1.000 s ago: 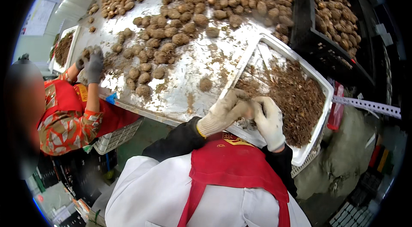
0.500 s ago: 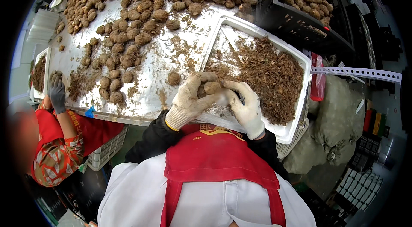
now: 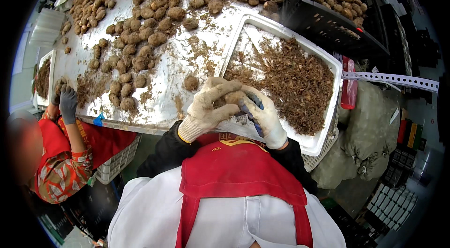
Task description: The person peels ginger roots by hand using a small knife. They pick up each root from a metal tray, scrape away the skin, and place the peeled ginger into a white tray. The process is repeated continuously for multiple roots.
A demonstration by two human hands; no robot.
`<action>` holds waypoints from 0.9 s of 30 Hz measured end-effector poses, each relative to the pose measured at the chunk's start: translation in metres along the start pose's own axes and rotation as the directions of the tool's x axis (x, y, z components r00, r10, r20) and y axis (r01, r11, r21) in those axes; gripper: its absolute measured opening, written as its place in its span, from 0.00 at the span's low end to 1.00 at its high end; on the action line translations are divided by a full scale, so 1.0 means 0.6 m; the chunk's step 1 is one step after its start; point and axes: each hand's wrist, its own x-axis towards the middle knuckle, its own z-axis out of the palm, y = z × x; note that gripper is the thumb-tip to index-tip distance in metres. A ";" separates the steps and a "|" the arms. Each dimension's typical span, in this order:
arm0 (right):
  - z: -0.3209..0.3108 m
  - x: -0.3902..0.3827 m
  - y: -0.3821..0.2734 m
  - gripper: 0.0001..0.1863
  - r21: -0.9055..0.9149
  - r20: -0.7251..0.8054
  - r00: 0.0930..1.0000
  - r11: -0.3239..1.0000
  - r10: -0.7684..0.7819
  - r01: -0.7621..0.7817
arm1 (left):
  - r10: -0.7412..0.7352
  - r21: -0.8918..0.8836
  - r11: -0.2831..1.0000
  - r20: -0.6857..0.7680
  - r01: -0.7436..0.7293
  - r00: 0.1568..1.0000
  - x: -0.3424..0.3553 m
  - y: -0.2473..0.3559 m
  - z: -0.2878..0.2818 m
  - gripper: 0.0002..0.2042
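Gloved left hand point(image 3: 202, 106) and right hand point(image 3: 266, 116) grasp one brown taro corm point(image 3: 233, 97).
It sits between them, near a white tray point(image 3: 309, 143) of fibrous scraps point(image 3: 300, 84); loose corms point(image 3: 157, 39) lie across the tabletop point(image 3: 164, 86).

**Gloved left hand point(image 3: 213, 105) and right hand point(image 3: 265, 119) meet in front of the red apron point(image 3: 239, 173)**

The left hand's fingers stretch rightward over its thumb in a pinch. The right hand, its whitish glove blue-patched, bends inward, fingertips curled against that pinch. Both wrists lie just beyond the apron's far edge, and the black-sleeved forearms point(image 3: 161, 152) angle inward on either side of the apron.
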 end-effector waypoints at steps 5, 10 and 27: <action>0.025 -0.001 -0.013 0.25 -0.151 -0.054 0.991 0.982 -0.124 0.114 | -0.156 -0.124 0.980 0.006 0.155 0.988 -0.004 0.008 -0.006 0.22; 0.019 0.000 0.005 0.26 -0.313 -0.042 0.971 0.926 -0.235 0.210 | -0.189 -0.167 0.968 0.002 0.187 0.982 -0.009 0.007 -0.009 0.19; 0.024 -0.002 0.003 0.27 -0.124 0.012 0.984 0.976 -0.179 0.179 | -0.439 -0.413 0.809 0.049 0.418 0.897 -0.024 -0.004 -0.020 0.13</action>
